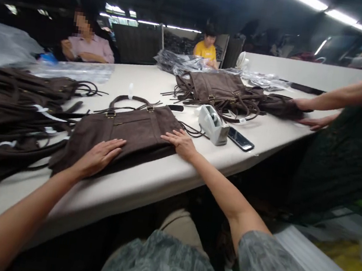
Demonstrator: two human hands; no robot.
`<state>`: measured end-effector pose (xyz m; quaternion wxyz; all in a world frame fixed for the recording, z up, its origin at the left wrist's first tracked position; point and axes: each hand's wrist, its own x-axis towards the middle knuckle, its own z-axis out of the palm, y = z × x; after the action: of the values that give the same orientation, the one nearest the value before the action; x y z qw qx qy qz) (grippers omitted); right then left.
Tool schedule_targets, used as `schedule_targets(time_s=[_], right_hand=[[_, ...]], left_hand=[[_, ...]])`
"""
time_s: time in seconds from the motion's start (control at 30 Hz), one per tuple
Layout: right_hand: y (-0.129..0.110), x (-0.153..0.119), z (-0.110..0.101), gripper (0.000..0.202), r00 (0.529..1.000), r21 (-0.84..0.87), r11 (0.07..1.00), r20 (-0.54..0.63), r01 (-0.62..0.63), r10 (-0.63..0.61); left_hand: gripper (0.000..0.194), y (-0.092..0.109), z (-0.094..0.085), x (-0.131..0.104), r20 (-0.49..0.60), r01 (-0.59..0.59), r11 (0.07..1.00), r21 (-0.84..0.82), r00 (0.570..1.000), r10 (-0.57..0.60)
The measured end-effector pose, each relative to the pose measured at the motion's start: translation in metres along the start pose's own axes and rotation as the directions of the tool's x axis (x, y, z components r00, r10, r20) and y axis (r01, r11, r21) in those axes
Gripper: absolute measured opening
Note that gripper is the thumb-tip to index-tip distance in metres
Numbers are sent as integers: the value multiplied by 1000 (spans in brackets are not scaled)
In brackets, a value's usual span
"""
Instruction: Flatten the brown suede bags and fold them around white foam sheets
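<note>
A dark brown handbag (134, 134) lies flat on the pale covered table (149, 171) in front of me. Its handle (129, 98) points away from me and carries a white wrap at the top. My left hand (100, 157) rests on the bag's near left part, fingers stretched out and flat. On the near right corner lies my right hand (180, 143), its fingers also extended over the bag. Neither hand grips anything. Just right of the bag stands a grey tape dispenser (213, 126), with a black phone (240, 140) beside it.
More brown bags (11, 131) are heaped at the left, and another pile (217, 87) lies farther back. A co-worker's hands (309, 112) touch a bag at the right. Clear plastic bags (180, 63) lie behind. Two people sit across the table.
</note>
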<state>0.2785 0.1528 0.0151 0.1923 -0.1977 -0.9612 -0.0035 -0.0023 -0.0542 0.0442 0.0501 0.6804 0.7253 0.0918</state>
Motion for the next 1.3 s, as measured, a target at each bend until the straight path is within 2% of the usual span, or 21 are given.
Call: schedule_targets(time_s=[0.17,0.3,0.37,0.47,0.57,0.7,0.8,0.9,1.0,1.13,1.2,1.3], right_hand=[[-4,-16,-7,65,993,39,992,3,119,-119],[-1,-20,-10,72,982,78,980,24,184,-186],[2,-20,-10,72,978,95,975,38,202,-206],[4,-18,-7,71,976,111,972,45,207,-213],[5,-19,-3,74,977,119,972,38,203,-209],[7,-22,2,79,977,112,971,22,209,-213],[9,-22,3,77,979,98,975,14,201,-203],[7,-22,1,73,981,89,977,20,192,-194],[1,-23,-5,74,986,78,985,51,153,-157],[-9,-22,-10,76,996,68,996,67,57,-62],[-14,-21,-10,78,997,55,998,75,11,-15],[-22,-19,-11,82,995,39,998,91,-52,48]], left_hand=[[66,-1,-6,-33,140,-104,980,168,987,81],[58,0,-16,-42,225,-90,974,206,973,42],[52,-4,-24,-40,207,-101,967,232,977,52],[50,-21,-31,-47,78,-131,928,350,991,110],[63,-40,-28,-67,-31,-43,906,421,998,61],[68,-44,-17,-90,10,119,916,384,991,-133],[68,-39,-14,-92,47,130,913,386,986,-160],[76,-38,-13,-89,23,84,920,383,995,-101],[83,-43,-11,-88,-37,-5,935,355,999,19],[69,-51,-7,-85,-46,-185,938,294,977,207],[71,-52,-5,-82,-33,-226,936,270,969,243],[76,-48,-2,-80,-37,-209,948,239,974,224]])
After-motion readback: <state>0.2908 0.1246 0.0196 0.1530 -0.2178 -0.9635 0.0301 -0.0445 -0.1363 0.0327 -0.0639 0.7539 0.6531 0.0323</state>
